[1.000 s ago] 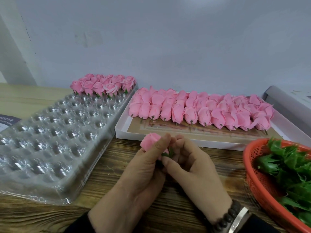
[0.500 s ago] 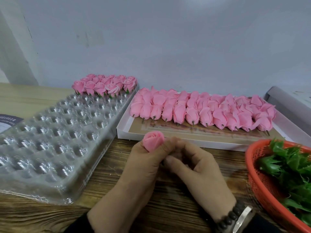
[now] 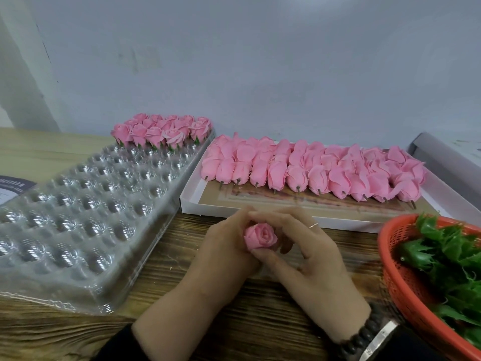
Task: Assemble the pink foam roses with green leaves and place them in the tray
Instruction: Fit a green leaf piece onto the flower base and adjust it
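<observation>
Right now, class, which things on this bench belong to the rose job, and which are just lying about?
Belonging:
pink rose held by left hand and right hand
clear tray
finished roses
box of rose heads
basket of green leaves

Lying about:
dark printed card
grey box

pink rose (image 3: 260,235) between both hands
</observation>
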The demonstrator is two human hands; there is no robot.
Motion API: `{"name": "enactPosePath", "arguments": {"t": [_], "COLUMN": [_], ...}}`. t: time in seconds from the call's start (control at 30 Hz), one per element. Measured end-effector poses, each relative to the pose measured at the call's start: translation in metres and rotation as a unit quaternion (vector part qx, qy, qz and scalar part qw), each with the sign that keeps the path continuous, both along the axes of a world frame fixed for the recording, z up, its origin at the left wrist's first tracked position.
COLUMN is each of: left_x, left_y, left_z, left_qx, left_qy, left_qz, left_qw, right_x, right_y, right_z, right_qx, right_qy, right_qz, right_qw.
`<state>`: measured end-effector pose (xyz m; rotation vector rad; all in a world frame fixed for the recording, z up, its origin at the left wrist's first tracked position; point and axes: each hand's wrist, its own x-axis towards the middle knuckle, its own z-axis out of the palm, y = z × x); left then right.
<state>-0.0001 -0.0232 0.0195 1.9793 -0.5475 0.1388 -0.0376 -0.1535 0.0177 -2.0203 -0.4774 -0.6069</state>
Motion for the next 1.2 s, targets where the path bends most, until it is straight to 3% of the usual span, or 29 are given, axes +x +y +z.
{"name": "enactPosePath", "arguments": {"t": [0.2, 0.33, 0.47, 0.7, 0.97, 1.07, 1.2], "left_x": [0.0, 0.002, 0.001, -0.003, -0.007, -0.006, -0.007], "left_y": [-0.001, 0.001, -0.001, -0.007, -0.006, -0.009, -0.012], "left_z": [-0.001, -0.003, -0.005, -0.006, 0.002, 0.0, -0.003], "left_qx": [0.033, 0.041, 0.051, -0.016, -0.022, -0.075, -0.07], "left_qy": [0.005, 0.028, 0.034, 0.11, 0.097, 0.095, 0.067], "left_qz": [-0.041, -0.004, 0.0, -0.02, -0.092, -0.08, -0.087], "left_qw": [0.999, 0.999, 0.998, 0.994, 0.991, 0.989, 0.991], "right_x": [0.0, 0.003, 0.0, -0.001, -0.004, -0.006, -0.003], "right_y": [0.0, -0.001, 0.003, 0.005, 0.005, 0.004, 0.002], "right_z": [-0.002, -0.002, -0.001, 0.0, 0.0, 0.002, 0.005], "right_qx": [0.043, 0.094, 0.071, 0.001, -0.007, 0.035, 0.134], "right_qy": [0.024, 0.047, 0.035, 0.004, 0.012, 0.001, -0.001], "right_qz": [-0.014, -0.039, -0.013, -0.008, 0.011, -0.015, -0.065], "right_qw": [0.999, 0.994, 0.997, 1.0, 1.0, 0.999, 0.989]}}
